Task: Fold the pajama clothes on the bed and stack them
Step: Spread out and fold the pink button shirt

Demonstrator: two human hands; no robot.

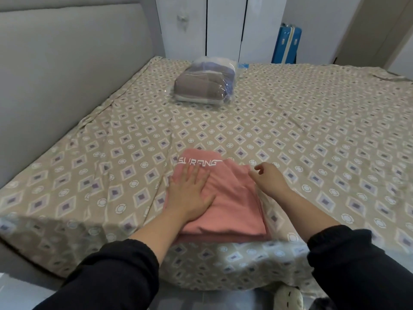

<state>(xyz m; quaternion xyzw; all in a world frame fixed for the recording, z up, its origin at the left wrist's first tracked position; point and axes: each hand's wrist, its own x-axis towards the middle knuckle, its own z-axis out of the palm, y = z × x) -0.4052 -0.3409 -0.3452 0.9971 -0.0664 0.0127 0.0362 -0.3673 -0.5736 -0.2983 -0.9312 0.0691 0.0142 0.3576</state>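
At the near edge of the bed (312, 130), a folded stack of pink pajamas (234, 209) lies just short of the drop. Open sheet spreads wide to both sides and beyond. The sheet is beige cotton printed with diamonds and circles. The pajamas are soft, matte and roughly rectangular, with white lettering (199, 162) that looks like "SURANG". The left hand (190, 193) presses flat on the stack, fingers spread. The right hand (268, 177), slightly blurred, hovers at the stack's right edge, fingers loosely curled, gripping nothing. Far off sits a clear plastic bag (205, 83) of folded clothes.
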